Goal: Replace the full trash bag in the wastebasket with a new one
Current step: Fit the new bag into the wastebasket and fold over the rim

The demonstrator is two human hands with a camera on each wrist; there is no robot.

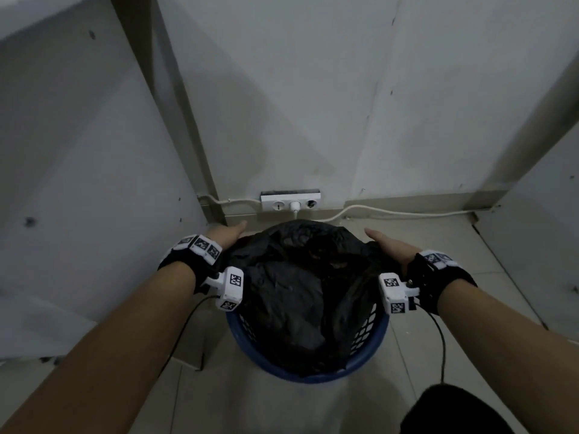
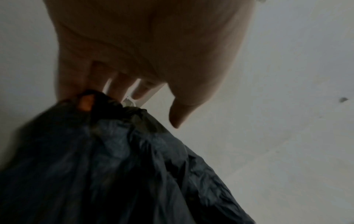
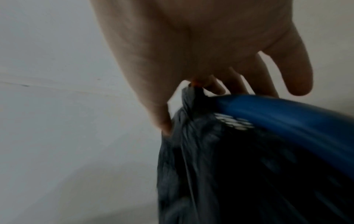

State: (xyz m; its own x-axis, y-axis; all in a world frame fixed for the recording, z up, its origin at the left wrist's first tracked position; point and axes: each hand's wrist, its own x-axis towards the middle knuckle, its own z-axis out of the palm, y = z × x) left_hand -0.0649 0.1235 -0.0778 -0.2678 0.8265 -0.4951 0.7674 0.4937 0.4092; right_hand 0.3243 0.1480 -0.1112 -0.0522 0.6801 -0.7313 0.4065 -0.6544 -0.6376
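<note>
Both grips closed on the trash bag (image 1: 300, 286): my left hand (image 1: 226, 236) pinches its left edge, my right hand (image 1: 391, 247) its right edge, thumbs free. Black bag sits in the blue wastebasket (image 1: 369, 360) on the floor (image 1: 438, 233), its film drawn up above the rim. Behind, a wall socket strip (image 1: 290, 204) with one plug (image 1: 294, 208) in.

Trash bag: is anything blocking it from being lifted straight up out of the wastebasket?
Nothing visible does. The black trash bag sits in the blue wastebasket with open space above it; the left hand and right hand hold its edges on either side.
</note>
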